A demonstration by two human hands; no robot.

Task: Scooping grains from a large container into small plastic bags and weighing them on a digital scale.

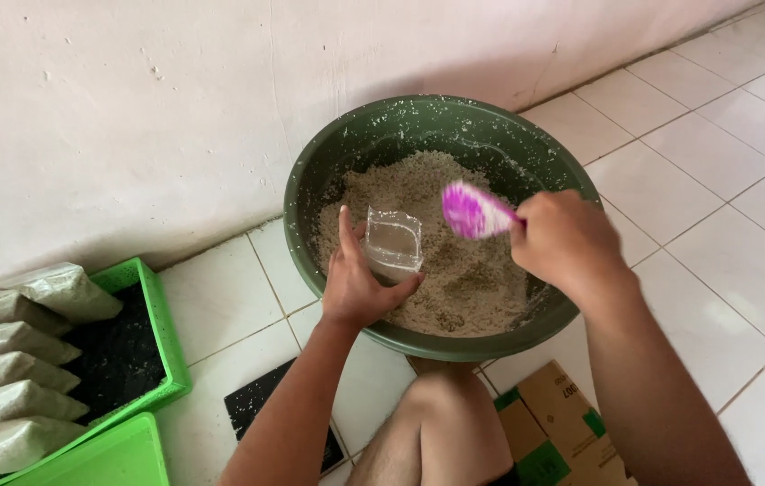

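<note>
We see a big dark green basin (328, 162) in the centre of the frame, on a white tiled floor (715, 180) against a pale wall (130, 108). It holds a heap of pale grainy mix (463, 279), with bits stuck up its inner wall.

Left hand (355, 283), lower centre, is curled around a small clear plastic bag (394, 241), thumb on one side, fingers on the other, holding its mouth open just over the mix. The bag looks about empty, though we cannot tell for sure.

Right hand (567, 243), centre right, is closed in a fist on the handle of a pink and white scoop (474, 212). The scoop head is blurred, up over the mix, just right of the bag and not touching it. We cannot tell if it carries any mix.

Lower left of the frame: a bright green crate (162, 333) with 5 or so filled, sealed pale bags (13, 373) stacked at its left end, dark inside elsewhere. A 2nd green edge (103, 454) sits below it.

Bottom centre: a bare knee (441, 423), a flat black scale-like slab (256, 400) on the floor under the left forearm, and a brown cardboard box (562, 405) with green marks at lower right
</note>
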